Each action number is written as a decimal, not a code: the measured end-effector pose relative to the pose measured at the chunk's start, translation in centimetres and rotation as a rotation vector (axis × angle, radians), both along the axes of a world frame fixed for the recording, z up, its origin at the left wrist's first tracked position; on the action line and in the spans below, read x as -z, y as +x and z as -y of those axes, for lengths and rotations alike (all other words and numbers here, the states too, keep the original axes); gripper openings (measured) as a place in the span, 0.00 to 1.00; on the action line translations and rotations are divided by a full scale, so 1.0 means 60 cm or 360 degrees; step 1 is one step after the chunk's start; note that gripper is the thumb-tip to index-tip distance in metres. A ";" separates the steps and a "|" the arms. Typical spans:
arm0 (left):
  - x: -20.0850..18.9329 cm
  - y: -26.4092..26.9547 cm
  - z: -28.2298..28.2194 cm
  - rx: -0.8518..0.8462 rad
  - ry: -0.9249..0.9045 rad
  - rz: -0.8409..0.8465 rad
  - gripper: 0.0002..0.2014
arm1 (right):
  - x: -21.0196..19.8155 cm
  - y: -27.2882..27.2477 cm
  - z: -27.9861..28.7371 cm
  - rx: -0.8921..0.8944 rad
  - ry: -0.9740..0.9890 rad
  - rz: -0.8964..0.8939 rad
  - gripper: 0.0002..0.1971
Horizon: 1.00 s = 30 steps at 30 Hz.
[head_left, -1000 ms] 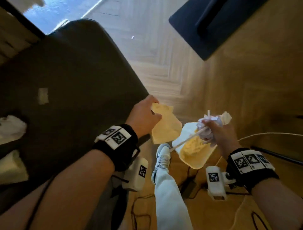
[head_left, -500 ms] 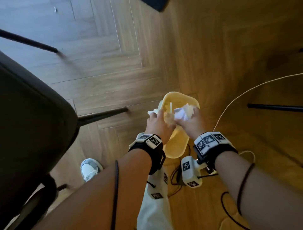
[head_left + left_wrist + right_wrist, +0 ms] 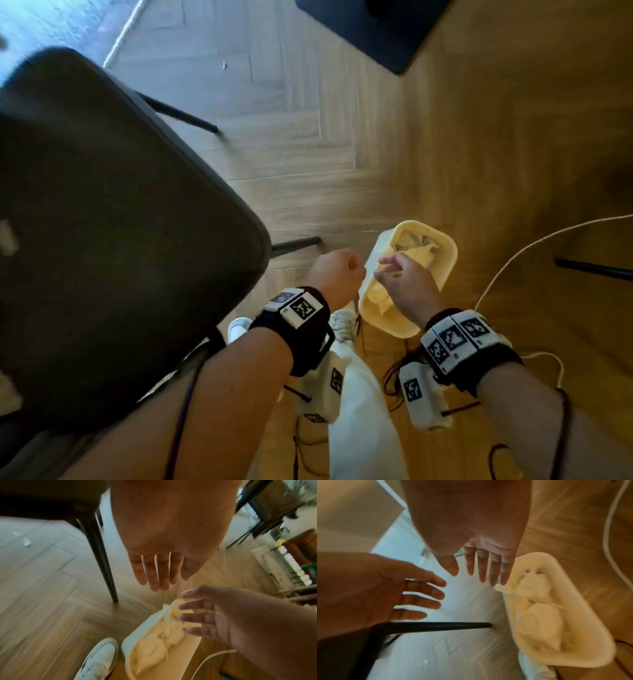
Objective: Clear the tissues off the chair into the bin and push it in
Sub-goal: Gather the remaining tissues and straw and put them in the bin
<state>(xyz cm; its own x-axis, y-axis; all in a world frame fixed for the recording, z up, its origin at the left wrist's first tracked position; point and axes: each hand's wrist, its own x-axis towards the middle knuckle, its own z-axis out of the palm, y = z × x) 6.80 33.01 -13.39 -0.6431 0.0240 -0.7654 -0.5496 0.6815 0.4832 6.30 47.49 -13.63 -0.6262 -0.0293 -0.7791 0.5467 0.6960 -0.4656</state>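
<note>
- Wood floor under me; dark chair at my 9 o'clock.
- Bin on the floor at 1 o'clock, tissues inside.
- My left hand hangs empty, fingers straight, beside the bin.
- My right hand is over the bin, fingers loose, holding nothing.

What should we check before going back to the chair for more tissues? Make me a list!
1. Left hand empty: ok, fingers straight, holding nothing.
2. Right hand empty: ok, fingers straight above the bin.
3. Crumpled white tissues inside the cream plastic bin: ok.
4. Bin standing on the wooden floor: ok, beside the chair leg.
5. Dark padded chair cleared: not ok, pale scraps show at its left edge.
6. Floor free of scraps: not ok, a small white bit lies behind the chair leg.
</note>
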 end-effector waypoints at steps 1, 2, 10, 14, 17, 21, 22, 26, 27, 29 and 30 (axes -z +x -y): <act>-0.035 -0.006 0.030 -0.0039 0.0014 -0.0034 0.09 | -0.027 -0.005 0.034 -0.0078 -0.0068 -0.0042 0.12; -0.070 -0.007 0.062 -0.0087 0.0027 -0.0056 0.09 | -0.055 -0.008 0.071 -0.0162 -0.0133 -0.0074 0.11; -0.223 0.055 0.466 -0.0680 -0.0460 -0.0317 0.09 | -0.200 0.001 0.365 -0.0761 -0.0468 -0.0115 0.09; -0.169 0.110 0.647 -0.0832 -0.1019 -0.0077 0.24 | -0.197 0.019 0.466 -0.1059 -0.0417 -0.0192 0.09; -0.119 0.114 0.694 -0.0792 -0.1005 -0.0047 0.30 | -0.189 0.027 0.511 -0.1240 -0.0355 -0.0237 0.09; -0.090 0.110 0.704 -0.0690 -0.0946 -0.0399 0.15 | -0.197 0.032 0.568 -0.1428 -0.0268 -0.0219 0.11; -0.092 0.111 0.706 -0.0637 -0.0904 -0.0456 0.10 | -0.202 0.031 0.586 -0.1491 -0.0230 -0.0204 0.11; -0.138 0.134 0.750 -0.0719 -0.0777 -0.0613 0.06 | -0.220 0.038 0.682 -0.1780 -0.0098 -0.0271 0.15; -0.160 0.145 0.769 -0.0803 -0.0763 -0.0662 0.06 | -0.225 0.044 0.710 -0.1872 -0.0065 -0.0341 0.20; -0.214 0.179 0.813 -0.0963 -0.0746 -0.0693 0.06 | -0.230 0.064 0.768 -0.2089 -0.0055 -0.0522 0.32; -0.240 0.201 0.833 -0.1040 -0.0736 -0.0634 0.05 | -0.229 0.079 0.796 -0.2201 -0.0082 -0.0615 0.37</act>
<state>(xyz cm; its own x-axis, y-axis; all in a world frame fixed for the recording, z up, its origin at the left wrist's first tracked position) 18.88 -16.97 1.00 -0.6405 -0.6960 -0.3246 -0.7466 0.4653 0.4755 11.03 -0.29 0.14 -0.2406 -0.8003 -0.5491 -0.7061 0.5325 -0.4668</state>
